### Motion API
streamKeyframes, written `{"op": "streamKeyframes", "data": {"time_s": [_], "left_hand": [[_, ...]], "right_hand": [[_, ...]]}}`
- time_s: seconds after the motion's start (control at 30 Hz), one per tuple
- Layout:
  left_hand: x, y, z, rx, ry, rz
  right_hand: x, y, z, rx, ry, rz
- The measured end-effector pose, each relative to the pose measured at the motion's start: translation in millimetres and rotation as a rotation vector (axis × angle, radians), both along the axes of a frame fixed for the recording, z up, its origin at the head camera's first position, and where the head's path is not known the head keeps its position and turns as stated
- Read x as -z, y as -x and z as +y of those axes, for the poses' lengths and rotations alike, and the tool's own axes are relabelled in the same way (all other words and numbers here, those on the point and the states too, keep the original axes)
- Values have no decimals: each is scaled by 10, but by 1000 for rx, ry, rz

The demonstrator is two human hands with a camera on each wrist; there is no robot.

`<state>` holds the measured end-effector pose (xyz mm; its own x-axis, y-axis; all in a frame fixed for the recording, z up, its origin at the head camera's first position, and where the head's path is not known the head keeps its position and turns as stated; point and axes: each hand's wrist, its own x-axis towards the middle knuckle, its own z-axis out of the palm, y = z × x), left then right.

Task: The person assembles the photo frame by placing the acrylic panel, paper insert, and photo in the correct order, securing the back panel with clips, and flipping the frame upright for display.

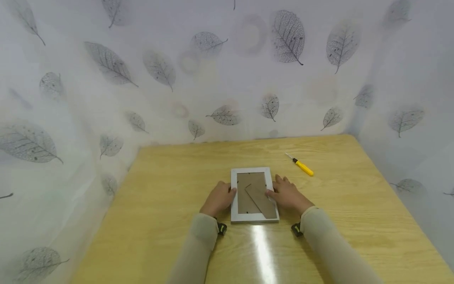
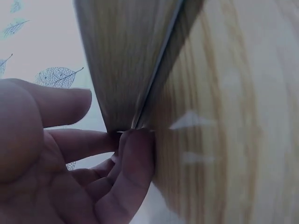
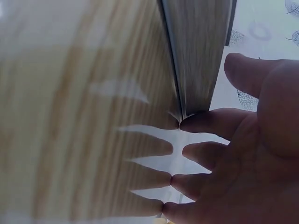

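A white picture frame (image 1: 248,217) lies on the table with its brown backing board (image 1: 246,201) facing up. A slanted stand leg (image 1: 264,205) crosses the board. My left hand (image 1: 218,198) is at the frame's left side; in the left wrist view, the index finger (image 2: 86,143) touches the side wall and the thumb stands off it. On the opposite side is my right hand (image 1: 288,194), its index fingertip (image 3: 196,122) against the frame's wall. Its other fingers point at the tabletop, fairly straight, and its thumb is apart from the wall.
A screwdriver (image 1: 304,167) with a yellow handle lies behind the right hand, on the right of the wooden table (image 1: 170,177). Walls with a leaf pattern (image 1: 225,114) rise at the table's back and sides. Light glares off the tabletop in front of the frame.
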<state>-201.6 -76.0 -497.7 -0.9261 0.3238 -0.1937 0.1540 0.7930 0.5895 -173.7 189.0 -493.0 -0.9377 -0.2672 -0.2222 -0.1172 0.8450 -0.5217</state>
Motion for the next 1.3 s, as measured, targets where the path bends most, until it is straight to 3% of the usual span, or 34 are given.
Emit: {"op": "streamKeyframes", "data": {"time_s": [0.23,0.5,0.7,0.83,1.13,1.3], "left_hand": [[-74,27,10,-10,-86,34],[-193,6,34,-70,-203,-39],[-253,14,45,-75,-210,-48],[-239,16,43,-81,-224,-53],[-238,-114,10,-124,-238,-38],[-238,-105,24,-128,-243,-2]], "right_hand": [[-65,30,29,4,4,35],[-93,31,65,37,66,26],[-117,10,94,73,134,27],[-112,-28,94,117,228,7],[-74,-141,3,155,442,-17],[-94,-154,-7,163,706,-127]]}}
